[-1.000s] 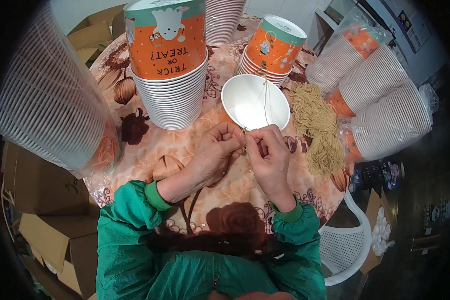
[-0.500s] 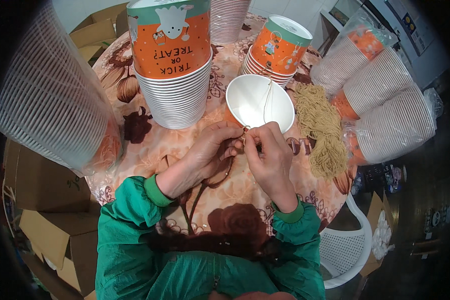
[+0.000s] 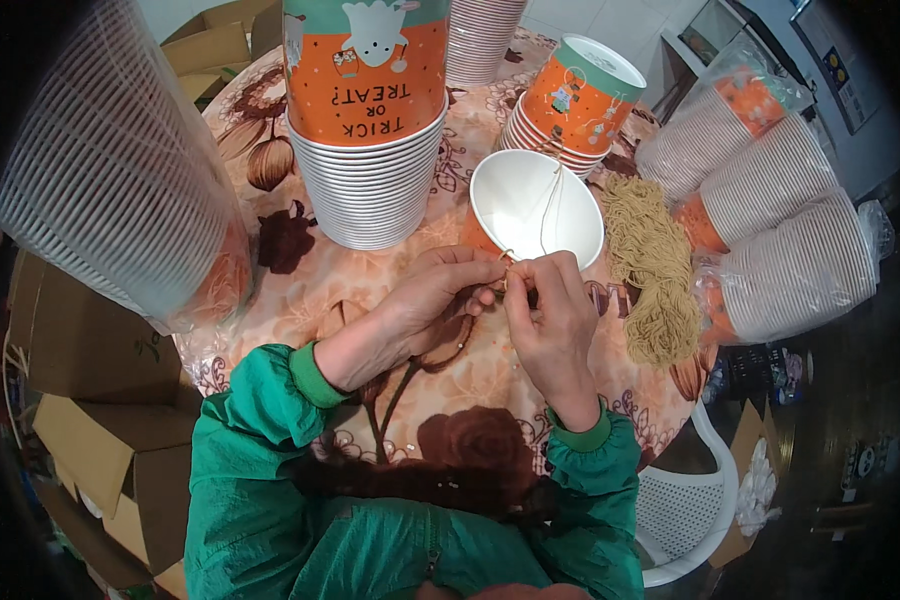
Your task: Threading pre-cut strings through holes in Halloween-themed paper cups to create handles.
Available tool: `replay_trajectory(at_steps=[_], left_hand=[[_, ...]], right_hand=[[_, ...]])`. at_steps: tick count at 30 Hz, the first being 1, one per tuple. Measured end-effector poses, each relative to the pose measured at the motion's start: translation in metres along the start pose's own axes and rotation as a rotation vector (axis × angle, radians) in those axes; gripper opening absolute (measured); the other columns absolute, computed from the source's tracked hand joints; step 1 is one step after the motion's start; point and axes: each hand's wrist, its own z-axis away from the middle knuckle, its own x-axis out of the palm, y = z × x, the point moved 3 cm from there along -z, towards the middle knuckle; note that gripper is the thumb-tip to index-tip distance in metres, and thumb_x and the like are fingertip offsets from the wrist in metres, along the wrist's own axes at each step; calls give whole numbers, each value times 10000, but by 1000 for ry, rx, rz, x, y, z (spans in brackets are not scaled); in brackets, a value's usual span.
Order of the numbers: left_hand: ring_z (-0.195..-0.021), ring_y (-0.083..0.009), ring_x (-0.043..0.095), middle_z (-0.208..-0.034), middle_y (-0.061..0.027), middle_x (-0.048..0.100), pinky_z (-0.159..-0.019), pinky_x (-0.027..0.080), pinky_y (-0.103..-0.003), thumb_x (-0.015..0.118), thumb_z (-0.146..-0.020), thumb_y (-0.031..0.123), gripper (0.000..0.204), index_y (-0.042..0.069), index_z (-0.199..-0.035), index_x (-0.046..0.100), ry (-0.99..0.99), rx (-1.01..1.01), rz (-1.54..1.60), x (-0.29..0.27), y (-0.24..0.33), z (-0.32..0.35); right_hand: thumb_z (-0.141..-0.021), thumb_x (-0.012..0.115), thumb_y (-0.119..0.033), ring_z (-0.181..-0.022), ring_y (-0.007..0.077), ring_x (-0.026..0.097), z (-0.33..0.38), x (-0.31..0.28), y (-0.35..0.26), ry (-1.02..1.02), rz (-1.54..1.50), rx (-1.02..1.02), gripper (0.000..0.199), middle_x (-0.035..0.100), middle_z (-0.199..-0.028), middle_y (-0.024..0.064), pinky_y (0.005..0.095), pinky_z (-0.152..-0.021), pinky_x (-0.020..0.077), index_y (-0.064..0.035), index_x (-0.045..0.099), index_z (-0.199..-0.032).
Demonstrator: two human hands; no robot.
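A paper bucket [image 3: 510, 200], white inside and orange outside, lies tilted with its mouth toward me. A thin tan string [image 3: 544, 215] runs across the mouth from the far rim to the near rim, where a small loop shows. My left hand [image 3: 435, 295] pinches the string by the near rim between thumb and forefinger, its other fingers curled. Beside it, fingertips almost touching, my right hand [image 3: 553, 315] is also closed in a pinch on the string. The fingers partly hide the exact knot or end. Right of the bucket lies a loose bundle of tan string [image 3: 655, 275].
Upside-down bucket stacks stand behind: a tall orange-topped one [image 3: 365, 170] and a shorter one [image 3: 580, 100]. Plastic-wrapped stacks lie at the right [image 3: 790, 260], and another rises at the left [image 3: 120, 190]. Cardboard boxes [image 3: 100, 440] and a white chair [image 3: 685, 505] flank the flowered tablecloth [image 3: 370, 340].
The whole view has shifted slightly, so the table things sit farther right. Both hands and the bucket keep nearly the same arrangement, still pinching at the near rim.
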Motion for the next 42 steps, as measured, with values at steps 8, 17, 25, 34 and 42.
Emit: replay_trajectory(at_steps=[8, 17, 25, 34, 42], left_hand=[[-734, -94, 620, -902, -19, 686, -640, 493, -215, 681, -990, 58, 37, 23, -1001, 684, 82, 143, -60, 0, -4, 0], [-806, -256, 614, -927, -124, 603, -668, 489, -368, 713, -905, 52, 122, -8, -979, 637, 180, 939, -1161, 18, 16, 18], [-801, -301, 621, -958, -140, 596, -657, 501, -380, 678, -877, -5, 132, -3, -996, 621, 191, 1081, -1187, 17, 18, 17], [-717, -86, 576, -911, -37, 580, -605, 473, -245, 682, -927, -6, 117, 12, -1022, 616, 136, 858, -888, 10, 13, 10], [-773, -130, 620, -953, -58, 616, -650, 501, -273, 677, -937, -19, 290, 34, -1219, 638, 84, 911, -1045, 18, 22, 17]], right_hand=[[-876, 713, -2, -818, 303, 633, -1, 3, 0, -2, 19, -8, 122, 571, -911, 107, 411, -684, 505, -37, 621, -947], [-875, 734, -18, -874, 300, 582, -13, 9, -3, 110, 185, -163, 157, 551, -962, 96, 418, -711, 487, -60, 663, -1009], [-957, 661, -108, -1073, 308, 476, -15, 4, 5, -33, -11, -31, 80, 538, -1116, 94, 451, -931, 397, -60, 677, -1018], [-960, 648, -111, -1081, 334, 476, -16, 2, 9, -110, -74, 18, 93, 542, -1123, 120, 462, -949, 407, -31, 656, -1006], [-942, 680, -100, -1053, 335, 500, -17, -2, 14, -156, -96, 37, 89, 558, -1103, 125, 449, -924, 430, -17, 659, -965]])
